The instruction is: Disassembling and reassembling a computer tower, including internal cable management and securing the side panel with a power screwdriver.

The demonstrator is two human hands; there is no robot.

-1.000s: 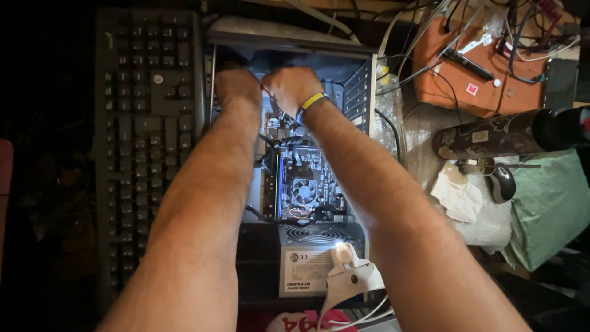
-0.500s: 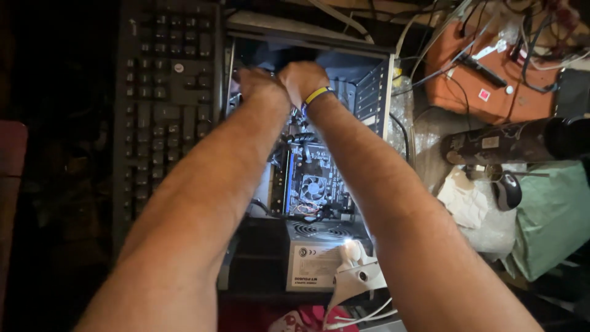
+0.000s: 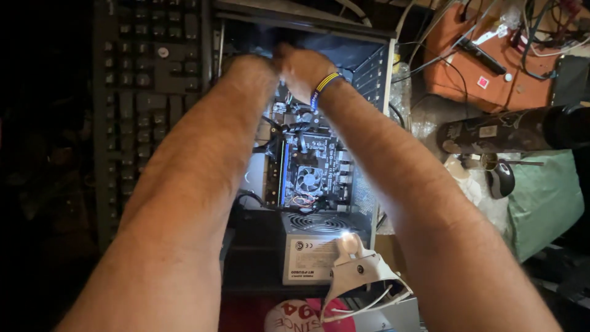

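Deep at the far end of the open computer case point(image 3: 381, 92), both hands work close together, almost touching. The right hand point(image 3: 302, 71) is curled downward with its back to the camera, so its fingers are hidden and it cannot be told whether they are wide, narrow or holding anything. A yellow and blue wristband point(image 3: 324, 86) circles that wrist. The left hand point(image 3: 249, 64) lies just beside it, turned away behind its own forearm; its fingers are out of sight as well, and their state cannot be told.

Below the hands, inside the case, sits the motherboard point(image 3: 307, 160) with a small black cooling fan point(image 3: 309, 179) near its middle and thin dark cables point(image 3: 289, 129) looping above it. Nearer the camera, a grey power supply point(image 3: 313, 249) with a round grille fills the near end of the case. A white plastic part point(image 3: 359, 273) with loose white wires lies against the power supply's near corner.

To the left of the case stands a black keyboard point(image 3: 147, 80), set lengthwise alongside it. On the right, the counter holds an orange box point(image 3: 485, 67) tangled with wires, a dark cylinder point(image 3: 510, 129) lying on its side, a computer mouse point(image 3: 503, 179) just below it, and a green cloth point(image 3: 544, 197) beside the mouse.
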